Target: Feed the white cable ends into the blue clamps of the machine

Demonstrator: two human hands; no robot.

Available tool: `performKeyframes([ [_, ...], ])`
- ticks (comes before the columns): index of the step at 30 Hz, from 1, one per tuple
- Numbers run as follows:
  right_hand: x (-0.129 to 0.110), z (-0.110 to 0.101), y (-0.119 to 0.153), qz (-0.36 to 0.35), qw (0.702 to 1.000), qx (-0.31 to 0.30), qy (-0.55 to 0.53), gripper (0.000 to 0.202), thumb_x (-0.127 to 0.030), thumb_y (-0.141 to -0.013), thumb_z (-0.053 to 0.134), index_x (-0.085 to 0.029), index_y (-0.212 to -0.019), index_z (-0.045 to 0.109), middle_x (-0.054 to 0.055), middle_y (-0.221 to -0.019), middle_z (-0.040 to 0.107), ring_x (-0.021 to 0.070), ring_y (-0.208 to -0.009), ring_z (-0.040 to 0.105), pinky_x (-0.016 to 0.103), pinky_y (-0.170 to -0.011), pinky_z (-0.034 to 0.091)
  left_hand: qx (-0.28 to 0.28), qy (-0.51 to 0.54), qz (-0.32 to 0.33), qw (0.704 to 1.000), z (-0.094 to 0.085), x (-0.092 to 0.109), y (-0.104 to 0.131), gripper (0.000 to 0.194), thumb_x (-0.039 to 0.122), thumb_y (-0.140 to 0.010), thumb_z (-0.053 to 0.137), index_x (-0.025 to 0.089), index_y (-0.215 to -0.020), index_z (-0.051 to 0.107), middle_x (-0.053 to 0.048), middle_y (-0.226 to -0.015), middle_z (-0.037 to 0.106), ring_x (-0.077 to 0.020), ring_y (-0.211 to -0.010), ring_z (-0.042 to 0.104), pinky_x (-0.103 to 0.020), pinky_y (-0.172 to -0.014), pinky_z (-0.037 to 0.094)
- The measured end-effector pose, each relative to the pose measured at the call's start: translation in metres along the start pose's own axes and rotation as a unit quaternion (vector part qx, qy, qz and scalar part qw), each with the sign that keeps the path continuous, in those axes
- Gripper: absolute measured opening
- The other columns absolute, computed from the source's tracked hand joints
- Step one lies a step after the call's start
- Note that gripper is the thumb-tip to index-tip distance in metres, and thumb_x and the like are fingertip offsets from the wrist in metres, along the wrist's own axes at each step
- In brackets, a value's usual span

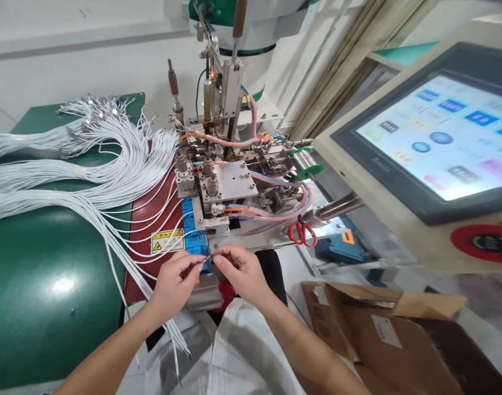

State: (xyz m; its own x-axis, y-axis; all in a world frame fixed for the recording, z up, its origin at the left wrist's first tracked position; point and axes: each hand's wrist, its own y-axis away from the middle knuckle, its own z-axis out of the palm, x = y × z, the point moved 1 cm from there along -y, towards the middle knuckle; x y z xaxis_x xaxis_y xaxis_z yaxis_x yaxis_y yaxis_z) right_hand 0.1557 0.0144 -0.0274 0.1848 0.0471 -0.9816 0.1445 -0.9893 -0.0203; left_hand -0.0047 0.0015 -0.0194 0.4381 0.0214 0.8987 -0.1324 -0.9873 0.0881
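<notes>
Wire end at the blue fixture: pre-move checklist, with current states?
1. Wire end pinched by both hands, left hand and right hand: ok.
2. Wire end seated in the blue fixture: cannot tell, too small.
3. Fingers outside the machine head: ok, they are at the front edge.
4. White wire bundle lying on the green table, apart from the head: ok.
5. Red scissors away from the hands: ok.
6. Touchscreen lit: ok; its text unreadable.
</notes>
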Motion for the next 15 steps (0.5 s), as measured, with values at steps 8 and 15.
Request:
performKeyframes([
  [8, -0.002, 0.015, -0.003, 0.097, 0.991, 0.040, -0.083, 0.017, -0.030, -0.071, 0.057, -0.015, -0.062, 0.057, -0.001, -0.058, 0.052, 0.0093, -0.052, 0.043, 0.022, -0.051, 0.036, 0.011, 0.035, -0.015, 0.999, 0.007, -0.005, 0.003, 0.017, 0.024, -0.083, 0.047, 0.017, -0.091, 0.061, -0.001, -0.081, 0.052, -0.0073, -0.053, 0.056, -0.021, -0.055, 0.047],
  [15, 0.006, 0.017, 0.001, 0.133, 0.982, 0.042, -0.125, 0.019, -0.034, -0.067, 0.061, -0.015, -0.063, 0.057, -0.001, -0.057, 0.053, 0.0098, -0.051, 0.044, 0.023, -0.051, 0.038, 0.009, 0.076, -0.021, 0.997, 0.012, -0.005, 0.004, 0.025, 0.022, -0.083, 0.048, 0.019, -0.107, 0.057, 0.001, -0.078, 0.048, -0.0064, -0.054, 0.056, -0.020, -0.055, 0.046],
])
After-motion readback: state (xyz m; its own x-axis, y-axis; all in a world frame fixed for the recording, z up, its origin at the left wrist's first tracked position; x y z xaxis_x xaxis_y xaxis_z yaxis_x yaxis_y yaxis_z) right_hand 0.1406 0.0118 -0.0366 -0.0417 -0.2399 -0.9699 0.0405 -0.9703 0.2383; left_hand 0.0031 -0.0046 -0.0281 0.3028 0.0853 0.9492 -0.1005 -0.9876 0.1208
